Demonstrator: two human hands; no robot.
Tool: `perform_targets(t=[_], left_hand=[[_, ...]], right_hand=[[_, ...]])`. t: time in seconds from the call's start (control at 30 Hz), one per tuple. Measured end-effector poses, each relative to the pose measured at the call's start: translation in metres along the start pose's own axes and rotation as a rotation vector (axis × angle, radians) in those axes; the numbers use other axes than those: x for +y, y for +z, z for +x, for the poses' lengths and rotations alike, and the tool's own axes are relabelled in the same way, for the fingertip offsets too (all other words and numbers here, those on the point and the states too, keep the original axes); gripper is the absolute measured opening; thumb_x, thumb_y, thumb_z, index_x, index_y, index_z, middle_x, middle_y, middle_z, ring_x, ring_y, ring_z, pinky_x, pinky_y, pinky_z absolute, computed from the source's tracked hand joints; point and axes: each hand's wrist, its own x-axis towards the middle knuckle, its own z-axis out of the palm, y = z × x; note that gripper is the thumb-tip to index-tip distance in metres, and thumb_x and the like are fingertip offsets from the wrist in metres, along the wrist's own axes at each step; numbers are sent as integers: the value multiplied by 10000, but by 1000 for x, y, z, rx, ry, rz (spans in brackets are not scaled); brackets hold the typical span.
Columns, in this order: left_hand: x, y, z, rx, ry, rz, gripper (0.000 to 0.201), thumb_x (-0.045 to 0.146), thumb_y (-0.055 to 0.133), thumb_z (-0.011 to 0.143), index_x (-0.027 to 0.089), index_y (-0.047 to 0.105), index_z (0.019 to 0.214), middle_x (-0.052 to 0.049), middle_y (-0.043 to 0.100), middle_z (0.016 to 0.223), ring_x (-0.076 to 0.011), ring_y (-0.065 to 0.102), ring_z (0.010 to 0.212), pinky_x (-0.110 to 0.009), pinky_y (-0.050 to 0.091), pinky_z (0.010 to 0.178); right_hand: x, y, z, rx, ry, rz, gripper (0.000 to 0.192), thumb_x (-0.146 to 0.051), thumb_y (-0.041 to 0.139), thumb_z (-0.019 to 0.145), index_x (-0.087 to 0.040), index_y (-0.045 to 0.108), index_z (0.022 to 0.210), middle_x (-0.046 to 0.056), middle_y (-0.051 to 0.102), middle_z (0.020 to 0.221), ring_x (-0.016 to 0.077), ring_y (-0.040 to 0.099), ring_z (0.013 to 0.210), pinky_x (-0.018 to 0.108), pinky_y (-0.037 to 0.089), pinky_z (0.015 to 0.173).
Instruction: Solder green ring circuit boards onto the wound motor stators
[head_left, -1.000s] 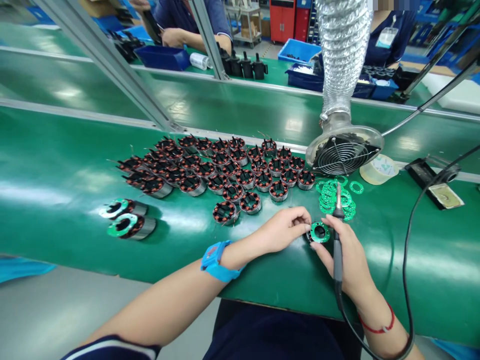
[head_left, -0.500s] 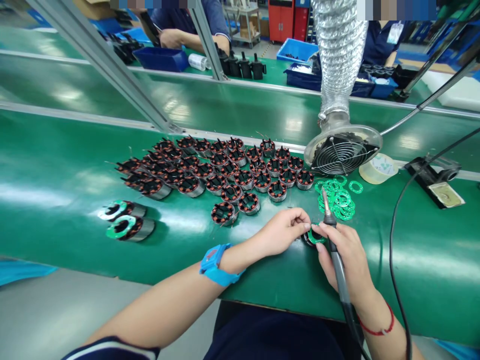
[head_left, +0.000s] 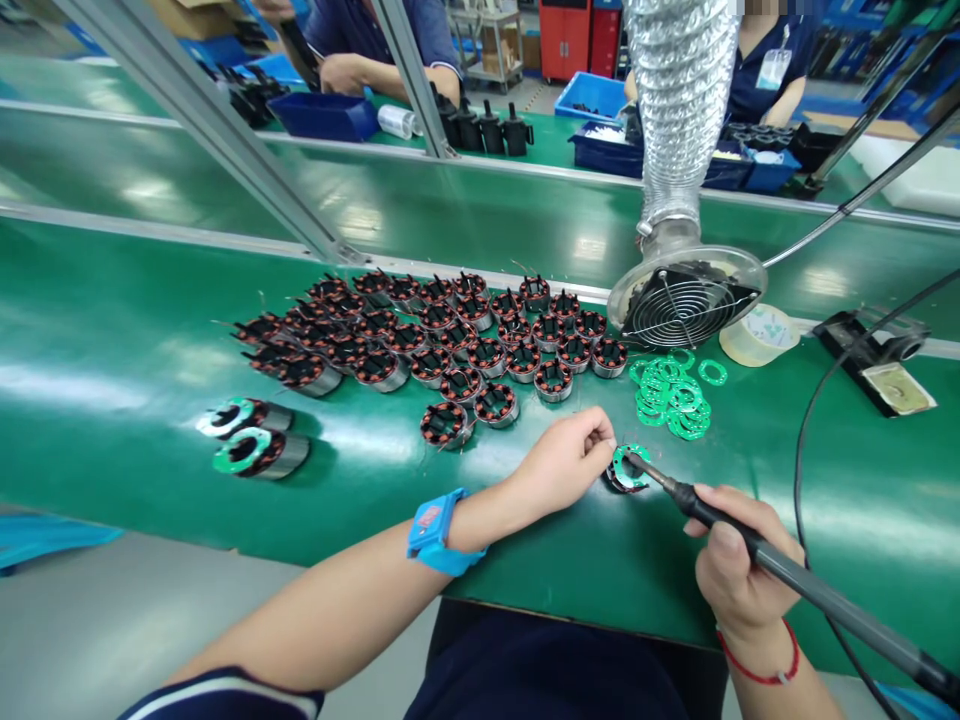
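My left hand [head_left: 564,460] pinches a small motor stator with a green ring board [head_left: 627,468] on top, holding it tilted on the green bench [head_left: 112,380]. In my right hand [head_left: 739,560] is a black soldering iron [head_left: 757,548], gripped like a pen. Its tip touches the ring board. A blue wrist strap [head_left: 436,530] is on my left wrist. A red cord circles my right wrist.
Several bare copper-wound stators [head_left: 442,335] lie in rows behind my hands. Two stators with green boards [head_left: 251,438] sit at the left. Loose green ring boards [head_left: 673,392], a fume extractor fan [head_left: 684,295], a tape roll [head_left: 759,335] and an iron stand [head_left: 874,365] are at the right. Co-workers work across the belt.
My right hand swung the soldering iron from upright down to a low slant and pulled back right, bringing its tip onto the ring board. My left hand kept hold of the stator.
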Motion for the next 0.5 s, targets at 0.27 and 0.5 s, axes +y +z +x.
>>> perform_targets(t=[0.27, 0.5], left_hand=[[5, 1, -4, 68, 71, 149, 192, 76, 577, 848, 217, 510, 737, 48, 509, 664, -141, 471, 644, -277, 355, 661], [2, 4, -4, 101, 106, 227, 194, 71, 568, 851, 218, 501, 743, 53, 506, 665, -140, 472, 634, -271, 357, 654]], right_hand=[[1, 1, -2, -4, 42, -16, 175, -364, 672, 997, -243, 765, 1082, 1, 756, 691, 173, 717, 520, 313, 612, 558], [-1, 0, 3, -32, 16, -46, 182, -367, 671, 1008, -220, 757, 1073, -14, 761, 676, 145, 718, 500, 258, 579, 508]])
